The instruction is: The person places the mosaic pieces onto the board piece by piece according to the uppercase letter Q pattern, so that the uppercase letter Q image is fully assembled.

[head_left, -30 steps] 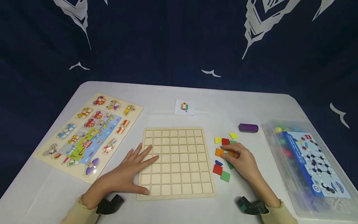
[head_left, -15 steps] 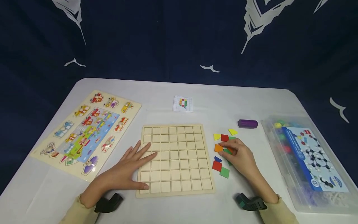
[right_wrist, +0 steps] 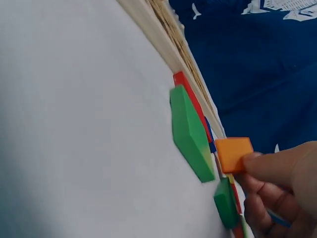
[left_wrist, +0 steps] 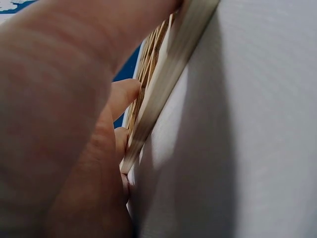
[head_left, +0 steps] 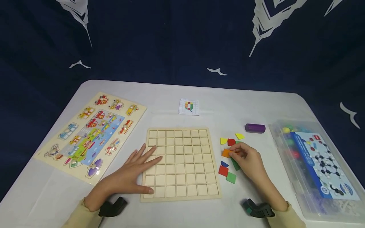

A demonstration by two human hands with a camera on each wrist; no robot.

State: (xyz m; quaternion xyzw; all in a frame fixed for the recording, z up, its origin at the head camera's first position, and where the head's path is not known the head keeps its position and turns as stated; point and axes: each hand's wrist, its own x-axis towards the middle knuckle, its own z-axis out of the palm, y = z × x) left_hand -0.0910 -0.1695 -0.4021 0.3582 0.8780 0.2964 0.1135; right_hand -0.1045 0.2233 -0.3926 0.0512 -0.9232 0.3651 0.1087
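Note:
My left hand (head_left: pixel 128 174) rests with spread fingers on the left side of a wooden grid board (head_left: pixel 182 164), thumb near its front corner. The board's edge (left_wrist: pixel 168 74) runs past the fingers in the left wrist view. At the right of the board, my right hand (head_left: pixel 248 160) pinches an orange square tile (right_wrist: pixel 232 154) between thumb and fingers. Around it lie a red tile (head_left: pixel 223 171), a light green tile (head_left: pixel 231 177), a dark green tile (head_left: pixel 235 164), a blue half-round piece (head_left: pixel 224 164), another red tile (head_left: pixel 231 142) and yellow pieces (head_left: pixel 240 136).
A small card (head_left: pixel 188 107) with a coloured grid pattern lies behind the board. To the left is a vehicle picture puzzle (head_left: pixel 94 136). A purple cylinder (head_left: pixel 255 128) lies at the right, beside a clear plastic box (head_left: pixel 291 186) with a printed booklet (head_left: pixel 325 167) on it.
My right hand has closed its thumb and fingers on the orange tile and tilted it up slightly. The left hand stays on the board. The head view shifts a little.

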